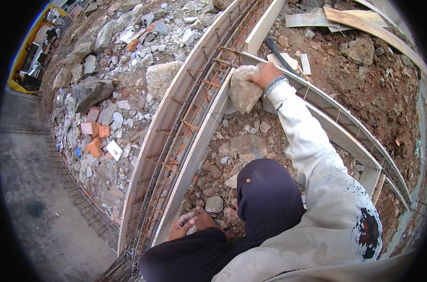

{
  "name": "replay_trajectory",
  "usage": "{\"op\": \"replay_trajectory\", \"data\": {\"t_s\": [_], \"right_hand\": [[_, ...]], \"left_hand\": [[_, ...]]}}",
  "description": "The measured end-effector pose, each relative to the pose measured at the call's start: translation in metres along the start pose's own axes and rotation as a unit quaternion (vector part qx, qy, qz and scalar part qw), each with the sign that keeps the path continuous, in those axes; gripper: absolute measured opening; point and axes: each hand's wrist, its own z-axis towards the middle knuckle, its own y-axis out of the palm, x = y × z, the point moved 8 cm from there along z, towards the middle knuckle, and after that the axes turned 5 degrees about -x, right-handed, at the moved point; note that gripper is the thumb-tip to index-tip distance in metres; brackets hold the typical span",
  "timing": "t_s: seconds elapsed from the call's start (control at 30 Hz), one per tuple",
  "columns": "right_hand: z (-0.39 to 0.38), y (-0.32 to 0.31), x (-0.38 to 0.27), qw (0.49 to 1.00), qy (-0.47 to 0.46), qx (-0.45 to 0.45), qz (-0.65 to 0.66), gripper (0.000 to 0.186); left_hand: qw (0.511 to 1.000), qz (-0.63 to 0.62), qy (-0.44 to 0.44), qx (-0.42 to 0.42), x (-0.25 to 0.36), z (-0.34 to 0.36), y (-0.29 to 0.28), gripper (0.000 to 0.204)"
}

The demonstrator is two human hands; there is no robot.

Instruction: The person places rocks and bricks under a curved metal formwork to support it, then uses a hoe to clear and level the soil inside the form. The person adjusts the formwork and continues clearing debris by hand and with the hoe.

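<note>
My right hand (266, 77) is closed on the upper right side of a large pale rough stone (244, 91). That stone is at the corner where two board forms meet, against the end of the inner board (199, 141). Low in the view, my left hand (181, 226) is beside the same board, its fingers loosely stretched toward my bare foot (205, 219). A small pale stone shows between that hand and the foot. My dark-clothed knee (270, 192) hides part of the ground, and the left forearm cannot be seen.
Steel reinforcing bars (176, 120) with wire stirrups run between the long boards. A second board form (335, 108) curves off to the right. Rubble (129, 117) with broken bricks (96, 145) lies left, beside a grey concrete floor (44, 188). Loose planks (359, 21) rest on soil at upper right.
</note>
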Motion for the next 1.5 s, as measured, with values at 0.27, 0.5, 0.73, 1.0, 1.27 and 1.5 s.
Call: {"op": "replay_trajectory", "data": {"t_s": [0.27,0.5,0.73,1.0,1.27,1.5], "right_hand": [[-0.047,0.006,0.006,0.999,-0.023,0.023,-0.006,0.059],[-0.045,0.071,0.022,0.996,-0.067,0.054,-0.038,0.053],[-0.049,0.069,0.006,0.996,-0.011,-0.045,-0.074,0.055],[0.007,0.035,-0.014,0.998,0.049,-0.017,-0.037,0.055],[0.019,0.041,0.01,0.998,0.046,-0.041,-0.003,0.058],[-0.072,0.066,0.08,0.978,-0.016,0.137,0.157,0.062]], "left_hand": [[0.999,0.038,0.004,0.003,0.008,0.008,-0.001,0.045],[0.996,0.086,-0.002,0.01,0.0,0.025,-0.007,0.043],[0.998,0.057,-0.025,0.031,-0.007,0.036,-0.017,0.045],[0.991,0.127,-0.012,0.048,0.008,0.042,-0.024,0.05],[0.988,0.142,0.021,0.053,0.021,0.051,-0.023,0.046],[0.991,0.078,0.072,0.076,0.028,0.044,-0.025,0.046]]}}
